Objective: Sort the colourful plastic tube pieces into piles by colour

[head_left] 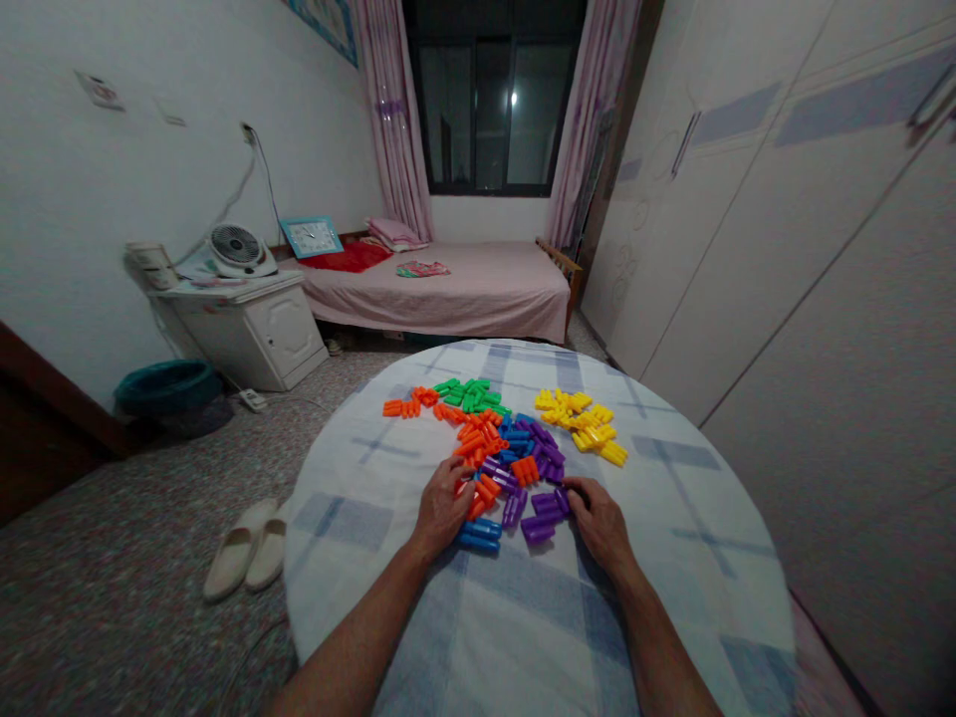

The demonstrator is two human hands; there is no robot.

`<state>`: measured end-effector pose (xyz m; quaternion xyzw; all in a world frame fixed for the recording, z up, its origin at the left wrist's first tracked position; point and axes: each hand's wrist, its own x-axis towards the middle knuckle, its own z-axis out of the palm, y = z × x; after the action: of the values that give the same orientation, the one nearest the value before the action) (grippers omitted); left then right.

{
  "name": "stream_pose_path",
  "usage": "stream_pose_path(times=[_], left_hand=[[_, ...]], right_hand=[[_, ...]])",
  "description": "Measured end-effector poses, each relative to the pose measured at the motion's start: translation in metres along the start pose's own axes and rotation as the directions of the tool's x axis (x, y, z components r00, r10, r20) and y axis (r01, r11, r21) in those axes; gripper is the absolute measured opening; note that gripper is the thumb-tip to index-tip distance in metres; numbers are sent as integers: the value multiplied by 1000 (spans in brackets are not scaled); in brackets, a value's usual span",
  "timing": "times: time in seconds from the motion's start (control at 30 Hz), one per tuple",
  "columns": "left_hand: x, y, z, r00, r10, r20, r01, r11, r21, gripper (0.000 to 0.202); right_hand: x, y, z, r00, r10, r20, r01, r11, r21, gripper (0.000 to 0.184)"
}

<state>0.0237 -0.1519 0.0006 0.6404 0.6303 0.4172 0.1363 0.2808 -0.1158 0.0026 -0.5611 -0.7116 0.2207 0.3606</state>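
Observation:
Plastic tube-shaped building blocks lie heaped by colour on the round table. My left hand rests at the left of the heap, thumb and fingers bent around an orange block, which they partly hide. Beside its thumb are more orange blocks, with blue blocks just below. On the right, my right hand has thumb and forefinger at the end of a purple block. Other purple blocks lie to its left. Farther back sit green blocks and, apart at the right, yellow blocks.
A checked cloth covers the round table. Beyond stands a bed. A white cabinet with a fan, a bin and slippers are at left. A tall wardrobe lines the right.

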Motion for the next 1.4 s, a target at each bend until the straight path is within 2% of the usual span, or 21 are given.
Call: stream_pose_path(times=[0.8, 1.4], left_hand=[[0, -4, 0, 1000, 22, 16, -22, 1000, -17, 23], [0, -3, 1, 999, 32, -15, -32, 999, -30, 21]], right_hand=[[-1, -6, -3, 1000, -10, 8, 10, 1000, 4, 32], [0, -6, -4, 1000, -6, 13, 7, 1000, -11, 32]])
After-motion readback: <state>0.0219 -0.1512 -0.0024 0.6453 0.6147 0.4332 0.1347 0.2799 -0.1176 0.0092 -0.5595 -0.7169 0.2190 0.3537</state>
